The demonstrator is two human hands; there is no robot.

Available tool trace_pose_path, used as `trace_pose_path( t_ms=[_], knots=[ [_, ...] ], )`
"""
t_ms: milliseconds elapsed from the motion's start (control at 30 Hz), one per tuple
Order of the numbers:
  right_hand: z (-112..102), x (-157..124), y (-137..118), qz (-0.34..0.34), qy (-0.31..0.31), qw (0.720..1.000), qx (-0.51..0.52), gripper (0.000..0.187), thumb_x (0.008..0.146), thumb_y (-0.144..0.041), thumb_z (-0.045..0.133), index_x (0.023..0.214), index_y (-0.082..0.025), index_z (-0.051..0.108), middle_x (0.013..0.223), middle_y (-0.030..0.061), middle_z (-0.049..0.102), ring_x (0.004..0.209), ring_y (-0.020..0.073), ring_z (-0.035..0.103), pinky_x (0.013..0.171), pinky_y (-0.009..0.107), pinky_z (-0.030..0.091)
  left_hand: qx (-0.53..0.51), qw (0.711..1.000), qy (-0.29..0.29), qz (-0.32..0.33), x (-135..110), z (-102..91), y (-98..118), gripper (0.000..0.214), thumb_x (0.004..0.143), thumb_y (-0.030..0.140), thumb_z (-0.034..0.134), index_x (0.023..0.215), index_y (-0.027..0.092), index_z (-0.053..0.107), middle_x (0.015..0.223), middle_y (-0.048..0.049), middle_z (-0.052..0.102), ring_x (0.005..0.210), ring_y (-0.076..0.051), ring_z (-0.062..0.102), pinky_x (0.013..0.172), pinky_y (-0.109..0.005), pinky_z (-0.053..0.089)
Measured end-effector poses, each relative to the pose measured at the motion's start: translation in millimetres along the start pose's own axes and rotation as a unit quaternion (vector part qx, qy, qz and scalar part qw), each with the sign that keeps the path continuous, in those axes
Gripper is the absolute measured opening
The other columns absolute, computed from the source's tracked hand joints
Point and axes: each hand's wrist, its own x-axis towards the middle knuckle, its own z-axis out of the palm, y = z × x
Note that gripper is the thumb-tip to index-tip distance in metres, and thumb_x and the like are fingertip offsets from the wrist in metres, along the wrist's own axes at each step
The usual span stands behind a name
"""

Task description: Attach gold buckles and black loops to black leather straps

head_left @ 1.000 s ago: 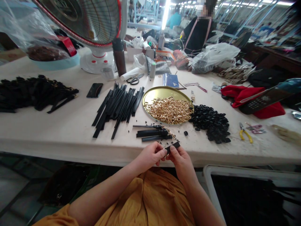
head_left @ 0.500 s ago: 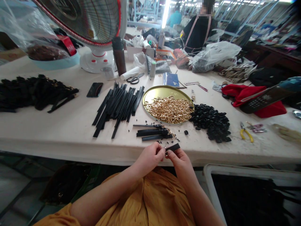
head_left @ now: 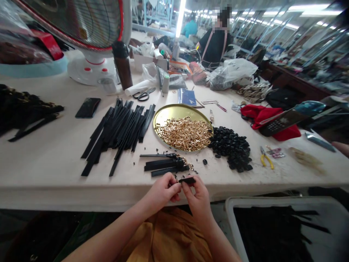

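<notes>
In front of me, at the near table edge, my right hand [head_left: 196, 193] pinches a short black strap [head_left: 188, 180] between thumb and fingers. My left hand [head_left: 167, 188] is closed at the strap's left end, on a small gold metal fitting that its fingers mostly hide. Just beyond both hands lie several black straps with gold hooks [head_left: 166, 164], side by side. A round gold tray [head_left: 163, 112] farther back carries a heap of small gold metal hooks [head_left: 185, 134]. To its right is a pile of black loops [head_left: 231, 149]; one loose loop [head_left: 205, 162] lies apart.
Long black strips [head_left: 117, 131] lie left of the tray, near a phone [head_left: 87, 108] and scissors [head_left: 144, 94]. A fan [head_left: 89, 69] and dark bottle [head_left: 122, 67] stand behind. Yellow-handled pliers [head_left: 266, 159] lie right. Below stands a white bin [head_left: 230, 218]. A person [head_left: 215, 43] is at the back.
The view has shifted, so the table's things appear farther left and mostly lower. Both hands still hold the strap and fitting close together; the strap now lies flatter.
</notes>
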Motion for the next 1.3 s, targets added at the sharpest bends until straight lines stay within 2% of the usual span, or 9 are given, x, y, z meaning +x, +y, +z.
trace_pose_path(
  t_ms=[200,333,467,533,633,800,867,1067,1300],
  knots=[
    [-28,18,4,-0.002,-0.099,0.995,0.009,0.019,0.082,-0.022,0.044,0.086,-0.022,0.062,0.086,0.0045,0.059,0.081,0.0185,0.054,0.071,0.029,0.042,0.008,1.0,-0.006,0.016,17,4.0,0,0.027,0.077,0.037,0.051,0.094,0.018,0.046,0.06,0.0068,0.048,0.043,-0.006,0.046,0.042,-0.017,0.036],
    [-57,52,39,0.024,0.03,0.987,-0.158,0.017,0.08,-0.029,0.049,0.089,-0.021,0.06,0.082,0.0048,0.056,0.07,0.0182,0.051,0.068,0.032,0.039,0.069,0.997,-0.034,-0.005,22,7.3,7,0.026,0.08,0.04,0.044,0.09,0.018,0.053,0.058,0.006,0.047,0.042,-0.006,0.038,0.039,-0.016,0.03],
    [-68,84,67,0.025,0.019,0.959,-0.282,0.008,0.072,-0.027,0.056,0.072,-0.02,0.059,0.076,0.0051,0.054,0.065,0.0179,0.047,0.065,0.033,0.037,0.09,0.996,-0.006,-0.006,23,7.9,12,0.023,0.079,0.04,0.045,0.081,0.018,0.052,0.054,0.0068,0.045,0.042,-0.006,0.038,0.041,-0.017,0.03],
    [-67,87,65,0.048,0.014,0.969,-0.241,0.009,0.07,-0.027,0.058,0.064,-0.02,0.056,0.07,0.0039,0.053,0.066,0.0181,0.047,0.066,0.033,0.037,0.1,0.995,0.004,0.01,21,7.5,15,0.021,0.079,0.038,0.047,0.078,0.018,0.053,0.053,0.007,0.044,0.043,-0.006,0.038,0.044,-0.017,0.03],
    [-58,77,45,0.139,-0.021,0.99,-0.001,0.017,0.067,-0.035,0.064,0.069,-0.019,0.057,0.067,0.0013,0.054,0.064,0.0164,0.049,0.065,0.033,0.04,0.103,0.994,0.031,0.036,18,7.2,20,0.021,0.079,0.037,0.047,0.077,0.017,0.053,0.053,0.0067,0.045,0.045,-0.007,0.038,0.046,-0.017,0.031],
    [-35,43,7,0.263,-0.03,0.888,0.376,0.025,0.063,-0.039,0.071,0.074,-0.021,0.059,0.068,-0.0023,0.057,0.058,0.0105,0.051,0.059,0.027,0.044,0.107,0.985,0.088,0.1,9,9.4,24,0.024,0.08,0.038,0.045,0.08,0.017,0.055,0.06,0.0044,0.05,0.052,-0.008,0.043,0.051,-0.018,0.033],
    [-28,32,0,0.257,-0.024,0.882,0.394,0.023,0.063,-0.038,0.071,0.073,-0.021,0.059,0.067,-0.0031,0.057,0.056,0.0097,0.05,0.058,0.025,0.043,0.149,0.978,0.087,0.118,3,9.4,24,0.024,0.081,0.036,0.044,0.081,0.017,0.058,0.065,0.0029,0.054,0.057,-0.009,0.045,0.053,-0.018,0.034],
    [-27,13,-4,0.163,-0.027,0.956,0.244,0.022,0.066,-0.036,0.069,0.08,-0.021,0.062,0.067,-0.0019,0.059,0.063,0.0122,0.051,0.064,0.026,0.041,0.264,0.955,0.062,0.116,-15,5.4,30,0.023,0.079,0.034,0.044,0.076,0.017,0.06,0.063,0.0021,0.055,0.057,-0.011,0.047,0.053,-0.02,0.033],
    [-21,2,1,0.223,-0.048,0.921,0.315,0.025,0.064,-0.037,0.07,0.083,-0.02,0.065,0.076,0.0007,0.062,0.064,0.0126,0.051,0.063,0.027,0.044,0.194,0.971,0.035,0.136,-22,8.7,25,0.021,0.077,0.023,0.045,0.094,0.016,0.054,0.078,-0.0018,0.061,0.069,-0.013,0.053,0.062,-0.021,0.039]
  ],
)
